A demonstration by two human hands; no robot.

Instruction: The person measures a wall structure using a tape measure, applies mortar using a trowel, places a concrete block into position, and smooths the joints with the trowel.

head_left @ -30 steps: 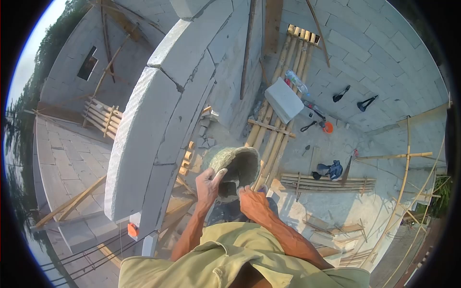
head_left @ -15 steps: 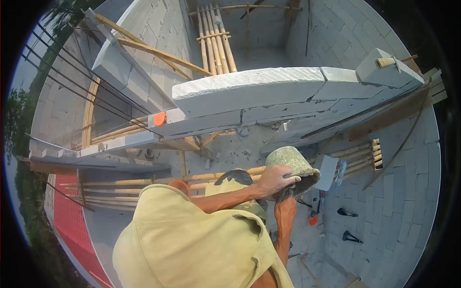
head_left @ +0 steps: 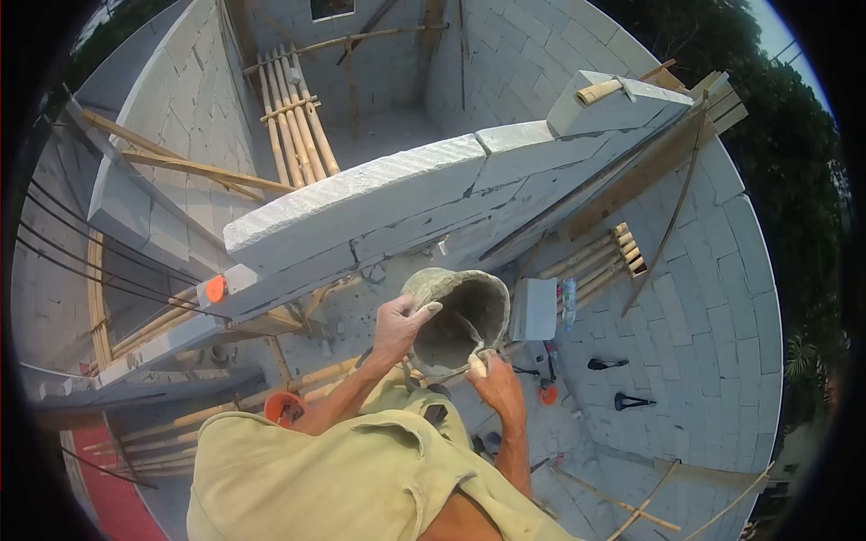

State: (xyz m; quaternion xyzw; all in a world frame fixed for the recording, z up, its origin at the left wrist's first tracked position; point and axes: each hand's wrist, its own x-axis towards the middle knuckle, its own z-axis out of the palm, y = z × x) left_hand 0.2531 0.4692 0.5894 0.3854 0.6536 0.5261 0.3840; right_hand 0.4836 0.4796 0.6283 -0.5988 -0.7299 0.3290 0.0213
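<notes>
A mortar-crusted bucket (head_left: 462,320) is tilted in front of me, its dark mouth turned toward my view. My left hand (head_left: 399,329) grips its left side, with the thumb lying near the rim. Down at the near right rim, my right hand (head_left: 496,379) is closed on the bucket's edge; whether it also pinches the handle or a tool there, I cannot tell. Grey residue coats the inside wall. Beyond the bucket runs a pale block wall (head_left: 361,212) with a rough white top.
Bamboo poles (head_left: 293,117) form platforms ahead and below. A white block (head_left: 534,309) stands right of the bucket, beside plastic bottles (head_left: 568,300). An orange container (head_left: 284,408) is by my left arm. Dark rebar (head_left: 108,257) juts across the left. A wooden-handled tool (head_left: 600,92) lies atop the wall.
The bucket has turned so its opening faces me, and it has moved left in view. My hands have spread from close together to opposite sides of it. The view has shifted right.
</notes>
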